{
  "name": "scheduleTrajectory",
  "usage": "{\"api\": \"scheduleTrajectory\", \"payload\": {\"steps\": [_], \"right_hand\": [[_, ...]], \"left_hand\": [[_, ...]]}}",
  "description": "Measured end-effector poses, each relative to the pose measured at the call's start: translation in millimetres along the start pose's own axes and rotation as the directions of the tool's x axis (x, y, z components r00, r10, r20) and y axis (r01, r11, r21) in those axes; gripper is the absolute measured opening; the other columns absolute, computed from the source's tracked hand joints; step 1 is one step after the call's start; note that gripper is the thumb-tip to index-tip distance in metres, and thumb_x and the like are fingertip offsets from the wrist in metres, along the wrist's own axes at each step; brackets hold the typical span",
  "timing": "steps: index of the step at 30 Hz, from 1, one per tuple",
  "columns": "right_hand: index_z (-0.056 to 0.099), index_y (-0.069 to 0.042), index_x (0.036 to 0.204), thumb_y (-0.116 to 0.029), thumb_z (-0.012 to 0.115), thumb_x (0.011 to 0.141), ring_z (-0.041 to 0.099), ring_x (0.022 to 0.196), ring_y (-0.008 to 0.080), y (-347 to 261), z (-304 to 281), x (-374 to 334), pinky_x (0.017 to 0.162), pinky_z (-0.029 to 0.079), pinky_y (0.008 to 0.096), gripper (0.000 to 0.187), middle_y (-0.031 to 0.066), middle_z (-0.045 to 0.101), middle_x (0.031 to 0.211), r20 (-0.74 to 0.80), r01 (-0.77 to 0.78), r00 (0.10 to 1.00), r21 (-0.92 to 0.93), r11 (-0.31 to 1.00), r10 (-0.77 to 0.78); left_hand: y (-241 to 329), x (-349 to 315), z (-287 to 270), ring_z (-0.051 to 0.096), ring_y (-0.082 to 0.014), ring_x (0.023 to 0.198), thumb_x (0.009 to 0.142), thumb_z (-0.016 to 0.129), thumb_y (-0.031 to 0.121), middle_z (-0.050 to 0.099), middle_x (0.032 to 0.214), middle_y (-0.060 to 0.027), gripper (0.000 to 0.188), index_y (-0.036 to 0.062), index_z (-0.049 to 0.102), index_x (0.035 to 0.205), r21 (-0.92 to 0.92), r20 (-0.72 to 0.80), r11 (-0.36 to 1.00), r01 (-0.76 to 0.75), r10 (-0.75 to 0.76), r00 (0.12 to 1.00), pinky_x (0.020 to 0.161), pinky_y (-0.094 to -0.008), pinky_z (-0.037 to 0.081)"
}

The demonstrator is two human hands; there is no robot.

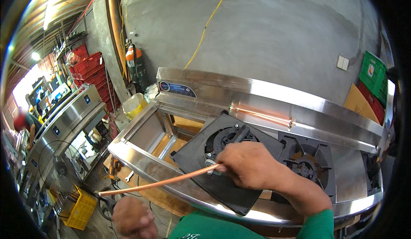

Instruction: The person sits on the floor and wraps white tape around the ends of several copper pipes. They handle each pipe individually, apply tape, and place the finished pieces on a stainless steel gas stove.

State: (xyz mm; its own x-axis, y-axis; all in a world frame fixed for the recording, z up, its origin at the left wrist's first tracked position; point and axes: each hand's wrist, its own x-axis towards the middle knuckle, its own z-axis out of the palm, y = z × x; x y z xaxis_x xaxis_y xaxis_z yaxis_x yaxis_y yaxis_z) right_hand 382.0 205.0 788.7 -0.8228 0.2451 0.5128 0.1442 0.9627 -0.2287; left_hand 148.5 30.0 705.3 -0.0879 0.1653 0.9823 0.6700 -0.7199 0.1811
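My right hand point(252, 164) is closed round one end of a long, slightly bent copper tube point(165, 182), beside the burner. The tube slopes down to the left, past the stove's front edge, and a small fitting point(99, 193) sits on its far end. My left hand point(134, 218) is just below that end, smeared by motion, its fingers unclear. Under my right hand, a black cast-iron burner point(227, 138) rests on a dark square plate point(195, 153). This plate lies turned at an angle on the stainless steel gas stove point(205, 196).
More copper tubing point(263, 115) lies along the stove's back ledge. Left of the plate is an open bay point(145, 132); to its right sits another burner point(302, 166). A fan point(60, 166), yellow crate point(77, 209) and wrench point(129, 176) are at left. Farther back, a person point(25, 123) stands.
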Motion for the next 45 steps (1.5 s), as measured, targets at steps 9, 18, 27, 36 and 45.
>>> {"api": "scheduleTrajectory", "payload": {"steps": [9,18,27,36,45], "right_hand": [[0.058,-0.004,0.097,-0.026,0.061,0.088,0.06,0.079,0.0289,-7.0,30.2,29.6,0.07,0.046,0.039,0.024,0.0088,0.059,0.086,0.122,0.163,0.979,0.028,0.986,-0.165],[0.047,-0.001,0.136,-0.038,0.074,0.079,0.061,0.106,0.0359,53.5,18.2,17.9,0.098,0.041,0.0462,0.073,0.0213,0.062,0.114,0.381,0.058,0.911,0.264,0.963,-0.159],[0.049,-0.005,0.132,-0.029,0.074,0.081,0.06,0.105,0.0326,62.9,37.7,-3.9,0.096,0.04,0.0443,0.062,0.0156,0.064,0.108,0.331,0.115,0.931,0.14,0.983,-0.156],[0.049,-0.004,0.13,-0.026,0.072,0.082,0.06,0.106,0.0325,72.7,44.0,-12.8,0.097,0.04,0.0448,0.058,0.0166,0.063,0.112,0.207,0.201,0.948,0.196,0.96,-0.241],[0.052,-0.001,0.126,-0.028,0.074,0.081,0.06,0.1,0.0358,78.1,24.8,-8.7,0.095,0.041,0.0443,0.057,0.018,0.064,0.102,0.227,0.166,0.937,0.383,0.909,-0.267]], "left_hand": [[5.3,73.7,15.0,0.063,-0.0326,0.065,0.092,0.06,0.027,0.063,0.074,-0.014,0.026,0.0034,0.065,0.102,0.534,0.616,0.797,0.283,-0.596,0.514,0.058,-0.0391,0.049],[21.6,48.9,15.7,0.062,-0.0329,0.056,0.094,0.056,0.02,0.059,0.061,-0.0133,0.019,0.0045,0.066,0.1,0.704,0.564,0.664,0.25,-0.737,0.372,0.053,-0.0394,0.048],[22.3,33.9,43.8,0.058,-0.0111,0.051,0.102,0.047,0.027,0.061,0.062,-0.0028,0.03,0.0024,0.063,0.104,0.629,0.543,0.449,0.635,-0.838,0.053,0.05,-0.0274,0.046],[25.2,47.7,55.8,0.05,-0.0068,0.05,0.104,0.044,0.028,0.058,0.063,-0.0012,0.033,0.0026,0.063,0.108,0.602,0.456,0.122,0.789,-0.863,-0.215,0.049,-0.0228,0.041],[23.7,50.7,60.1,0.049,-0.0063,0.048,0.103,0.045,0.029,0.058,0.061,-0.0005,0.033,0.0026,0.064,0.107,0.558,0.493,0.088,0.825,-0.835,-0.244,0.047,-0.0219,0.039]]}}
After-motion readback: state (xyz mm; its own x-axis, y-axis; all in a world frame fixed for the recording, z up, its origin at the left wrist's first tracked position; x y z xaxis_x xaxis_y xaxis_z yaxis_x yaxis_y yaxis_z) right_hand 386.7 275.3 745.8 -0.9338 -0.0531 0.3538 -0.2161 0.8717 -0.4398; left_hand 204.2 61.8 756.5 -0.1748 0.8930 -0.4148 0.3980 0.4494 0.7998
